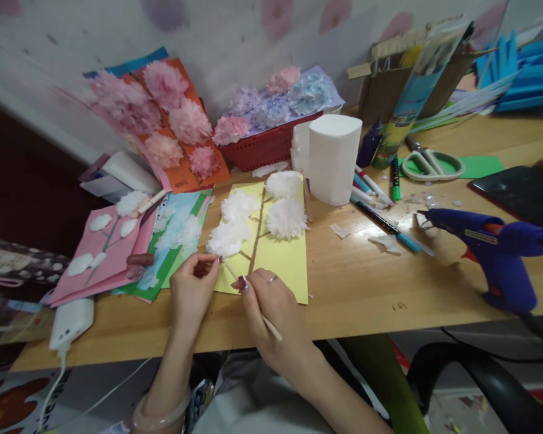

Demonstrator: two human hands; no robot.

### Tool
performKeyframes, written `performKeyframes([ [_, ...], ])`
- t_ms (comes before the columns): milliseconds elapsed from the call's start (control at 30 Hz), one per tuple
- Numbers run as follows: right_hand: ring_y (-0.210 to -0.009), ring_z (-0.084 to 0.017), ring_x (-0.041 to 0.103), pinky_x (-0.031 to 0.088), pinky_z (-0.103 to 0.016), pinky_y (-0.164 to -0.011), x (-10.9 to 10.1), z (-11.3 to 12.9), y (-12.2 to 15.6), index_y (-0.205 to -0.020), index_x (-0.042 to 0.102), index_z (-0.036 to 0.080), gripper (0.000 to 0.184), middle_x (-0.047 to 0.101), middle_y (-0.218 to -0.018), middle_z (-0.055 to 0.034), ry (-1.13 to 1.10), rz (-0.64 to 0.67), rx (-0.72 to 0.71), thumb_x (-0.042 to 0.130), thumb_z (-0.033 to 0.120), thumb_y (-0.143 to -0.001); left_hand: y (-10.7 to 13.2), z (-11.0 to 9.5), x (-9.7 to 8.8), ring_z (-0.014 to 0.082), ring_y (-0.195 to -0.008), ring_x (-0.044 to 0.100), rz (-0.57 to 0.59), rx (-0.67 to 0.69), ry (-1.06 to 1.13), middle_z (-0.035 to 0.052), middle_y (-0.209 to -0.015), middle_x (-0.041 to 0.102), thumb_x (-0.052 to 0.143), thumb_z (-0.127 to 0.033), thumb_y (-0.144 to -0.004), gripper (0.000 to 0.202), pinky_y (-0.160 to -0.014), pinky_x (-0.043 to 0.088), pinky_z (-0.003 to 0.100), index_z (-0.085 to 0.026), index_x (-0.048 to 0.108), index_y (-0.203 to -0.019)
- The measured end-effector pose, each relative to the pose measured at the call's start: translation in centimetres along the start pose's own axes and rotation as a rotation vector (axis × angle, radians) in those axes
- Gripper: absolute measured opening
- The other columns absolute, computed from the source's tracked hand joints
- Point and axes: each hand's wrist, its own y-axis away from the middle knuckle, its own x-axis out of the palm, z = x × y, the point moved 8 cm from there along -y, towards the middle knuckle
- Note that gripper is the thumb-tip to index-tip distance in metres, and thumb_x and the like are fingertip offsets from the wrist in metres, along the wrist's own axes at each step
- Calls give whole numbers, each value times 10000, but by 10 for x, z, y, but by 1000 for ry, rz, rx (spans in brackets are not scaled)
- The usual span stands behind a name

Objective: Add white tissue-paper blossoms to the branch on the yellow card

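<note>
My right hand (276, 307) is closed around a thin pale wooden stick (272, 329), held like a pen. The stick slants up and left, its upper end close to the fingertips of my left hand (193, 289). Thumb and index finger of my left hand are pinched together at the lower edge of a white paper flower; what lies between them is too small to make out. Below both hands is a yellow card (283, 271) with a brown drawn branch (256, 238). Fluffy white paper flowers (287, 218) sit along both sides of the branch.
Right of the card stand a white tissue roll (335, 160), several pens (384, 223), scissors (429, 164) and a blue glue gun (493, 241). Left lie pink (113, 241) and green flower cards (163, 277) and a white power bank (72, 322). Behind is a red basket (262, 147).
</note>
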Motion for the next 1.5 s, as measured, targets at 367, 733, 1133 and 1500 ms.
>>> performKeyframes([
  [367, -769, -195, 576, 421, -311, -673, 10, -1, -4, -854, 557, 195, 307, 619, -832, -55, 68, 52, 8, 319, 209, -1047, 1, 0, 3, 174, -603, 623, 37, -12, 24, 10, -656, 696, 668, -362, -684, 163, -631, 494, 292, -206, 682, -731],
  [733, -762, -203, 580, 429, -312, -670, 12, 0, -5, -826, 543, 200, 305, 616, -826, -56, 119, 46, 4, 330, 201, -1044, 1, 10, 7, 200, -693, 602, 56, 34, -32, 29, -799, 640, 640, -364, -727, 183, -696, 513, 343, -222, 585, -828],
  [1133, -768, -224, 662, 496, -330, -651, 17, 7, -4, -1029, 563, 175, 176, 687, -864, -78, 157, -45, -8, 390, 167, -994, 10, 11, 10, 353, -1404, 436, 164, 111, -271, 185, -1347, 658, 571, -332, -877, 699, -1075, 329, 592, -184, 275, -1494],
  [1500, -832, -251, 663, 531, -378, -701, 41, 26, -16, -1185, 534, 172, 295, 686, -930, -98, 265, -17, -95, 356, 84, -967, 11, 18, 15, 340, -1367, 491, 144, 126, -249, 174, -1365, 652, 539, -198, -841, 705, -1110, 244, 608, -205, 285, -1498],
])
